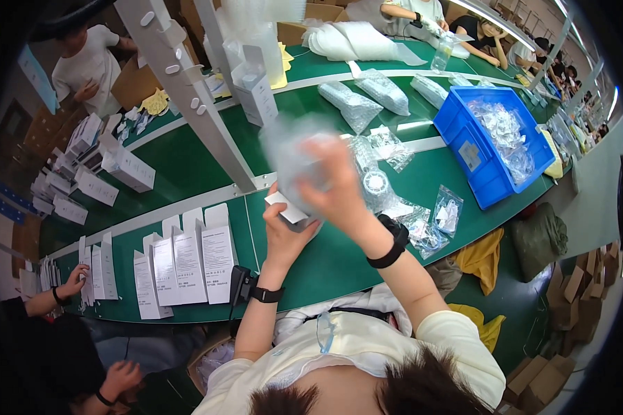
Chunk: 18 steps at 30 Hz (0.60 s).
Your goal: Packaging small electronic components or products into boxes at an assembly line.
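Observation:
My left hand (287,238) is closed round a white carton (292,211) in the middle of the bench, with a pale flap showing at its top. Directly above it, my right hand (336,180) grips a whitish, translucent wrapped bundle (282,149). Motion smears both this hand and the bundle, so the contents cannot be made out. Whether the bundle's lower end is inside the carton is hidden by my fingers. Beside my right hand lie clear bubble-wrapped pieces (375,181) and small clear bags of parts (448,209).
Several white cartons with raised flaps (185,263) stand left of my left hand. A blue bin (474,162) full of clear bags sits at right. Bubble-wrapped packs (351,105) lie on the green conveyor beyond. A metal post (194,97) rises ahead; a co-worker's hand (74,282) touches cartons at left.

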### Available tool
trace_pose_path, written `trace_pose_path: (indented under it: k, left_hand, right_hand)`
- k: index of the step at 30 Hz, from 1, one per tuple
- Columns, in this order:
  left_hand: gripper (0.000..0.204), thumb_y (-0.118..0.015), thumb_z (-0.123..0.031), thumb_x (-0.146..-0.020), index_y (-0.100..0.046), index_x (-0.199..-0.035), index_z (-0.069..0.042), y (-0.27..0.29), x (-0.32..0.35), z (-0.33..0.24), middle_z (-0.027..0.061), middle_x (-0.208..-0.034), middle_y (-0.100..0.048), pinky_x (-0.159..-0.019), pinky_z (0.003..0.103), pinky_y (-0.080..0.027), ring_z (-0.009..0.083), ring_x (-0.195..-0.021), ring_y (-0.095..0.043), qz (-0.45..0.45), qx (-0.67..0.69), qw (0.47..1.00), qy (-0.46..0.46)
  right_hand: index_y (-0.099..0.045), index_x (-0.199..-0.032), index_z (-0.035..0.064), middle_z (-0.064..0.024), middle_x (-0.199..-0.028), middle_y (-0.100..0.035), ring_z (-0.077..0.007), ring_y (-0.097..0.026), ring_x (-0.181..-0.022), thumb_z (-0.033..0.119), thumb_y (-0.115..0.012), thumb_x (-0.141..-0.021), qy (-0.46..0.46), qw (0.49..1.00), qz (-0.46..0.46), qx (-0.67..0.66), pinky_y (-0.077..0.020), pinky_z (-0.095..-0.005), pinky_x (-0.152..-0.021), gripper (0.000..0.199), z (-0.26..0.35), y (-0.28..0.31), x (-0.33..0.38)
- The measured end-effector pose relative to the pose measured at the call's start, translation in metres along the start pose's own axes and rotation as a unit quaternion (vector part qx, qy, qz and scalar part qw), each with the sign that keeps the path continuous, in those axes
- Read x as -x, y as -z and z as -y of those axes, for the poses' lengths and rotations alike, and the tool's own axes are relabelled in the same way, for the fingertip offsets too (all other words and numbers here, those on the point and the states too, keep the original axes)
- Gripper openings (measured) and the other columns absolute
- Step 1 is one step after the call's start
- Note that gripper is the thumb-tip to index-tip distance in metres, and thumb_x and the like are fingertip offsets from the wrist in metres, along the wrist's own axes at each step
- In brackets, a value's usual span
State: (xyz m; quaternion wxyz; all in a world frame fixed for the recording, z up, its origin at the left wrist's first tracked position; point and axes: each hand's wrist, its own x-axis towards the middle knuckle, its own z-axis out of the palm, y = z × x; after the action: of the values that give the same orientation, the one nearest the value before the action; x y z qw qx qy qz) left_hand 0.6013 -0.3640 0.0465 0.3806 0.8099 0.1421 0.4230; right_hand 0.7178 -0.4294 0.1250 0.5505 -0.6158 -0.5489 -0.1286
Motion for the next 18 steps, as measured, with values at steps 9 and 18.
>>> trace_pose_path:
  k: [9,18]
  left_hand:
    - [0.078,-0.081,-0.007,-0.053,-0.021,-0.102,-0.012,0.020,0.036,0.036,0.0215,-0.131,-0.023,-0.097,0.040,-0.029,0.0315,-0.118,-0.034,-0.069,0.082,0.993,0.046]
    - [0.058,-0.076,-0.008,-0.058,-0.046,-0.108,-0.010,0.047,0.012,-0.018,0.0122,-0.126,-0.029,-0.086,0.029,-0.036,0.0198,-0.108,-0.039,-0.034,0.013,0.996,0.076]
  right_hand:
    - [-0.062,-0.099,0.0087,-0.0121,-0.124,-0.046,-0.0296,-0.035,-0.120,0.017,-0.059,-0.075,0.005,0.992,0.119,-0.045,-0.0251,-0.0417,-0.100,0.025,-0.046,0.060,0.012]
    - [-0.049,-0.113,0.0087,-0.0182,-0.105,-0.051,-0.0316,-0.050,-0.098,0.023,-0.071,-0.066,-0.545,0.669,0.180,0.472,-0.0453,-0.0389,-0.080,0.054,-0.155,0.222,0.131]
